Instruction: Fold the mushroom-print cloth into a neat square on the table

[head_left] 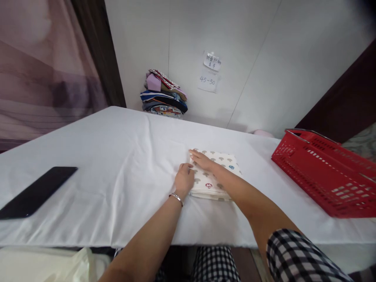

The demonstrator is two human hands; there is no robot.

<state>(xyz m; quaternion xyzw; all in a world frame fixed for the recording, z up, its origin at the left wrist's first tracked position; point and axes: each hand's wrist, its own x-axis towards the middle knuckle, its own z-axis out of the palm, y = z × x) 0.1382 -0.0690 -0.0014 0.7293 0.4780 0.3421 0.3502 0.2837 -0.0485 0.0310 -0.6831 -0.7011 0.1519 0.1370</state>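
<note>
A white cloth (226, 188), printed with grey mushrooms plus a red and a blue one, lies folded into a thick flat square on the white-covered table. My right hand (204, 161) rests flat across its upper left part, fingers stretched toward the far left corner. Along the cloth's left edge is my left hand (185, 179), its fingers bent and closed on that edge. The fingertips there are partly hidden. A silver bracelet (176, 198) circles my left wrist.
A black phone-like slab (38, 192) lies on the table (123, 156) at left. At right stands a red plastic basket (329, 172) with metal handles. Folded clothes (164, 96) are stacked beyond the far edge, against the wall. Handwritten paper signs (208, 81) hang there.
</note>
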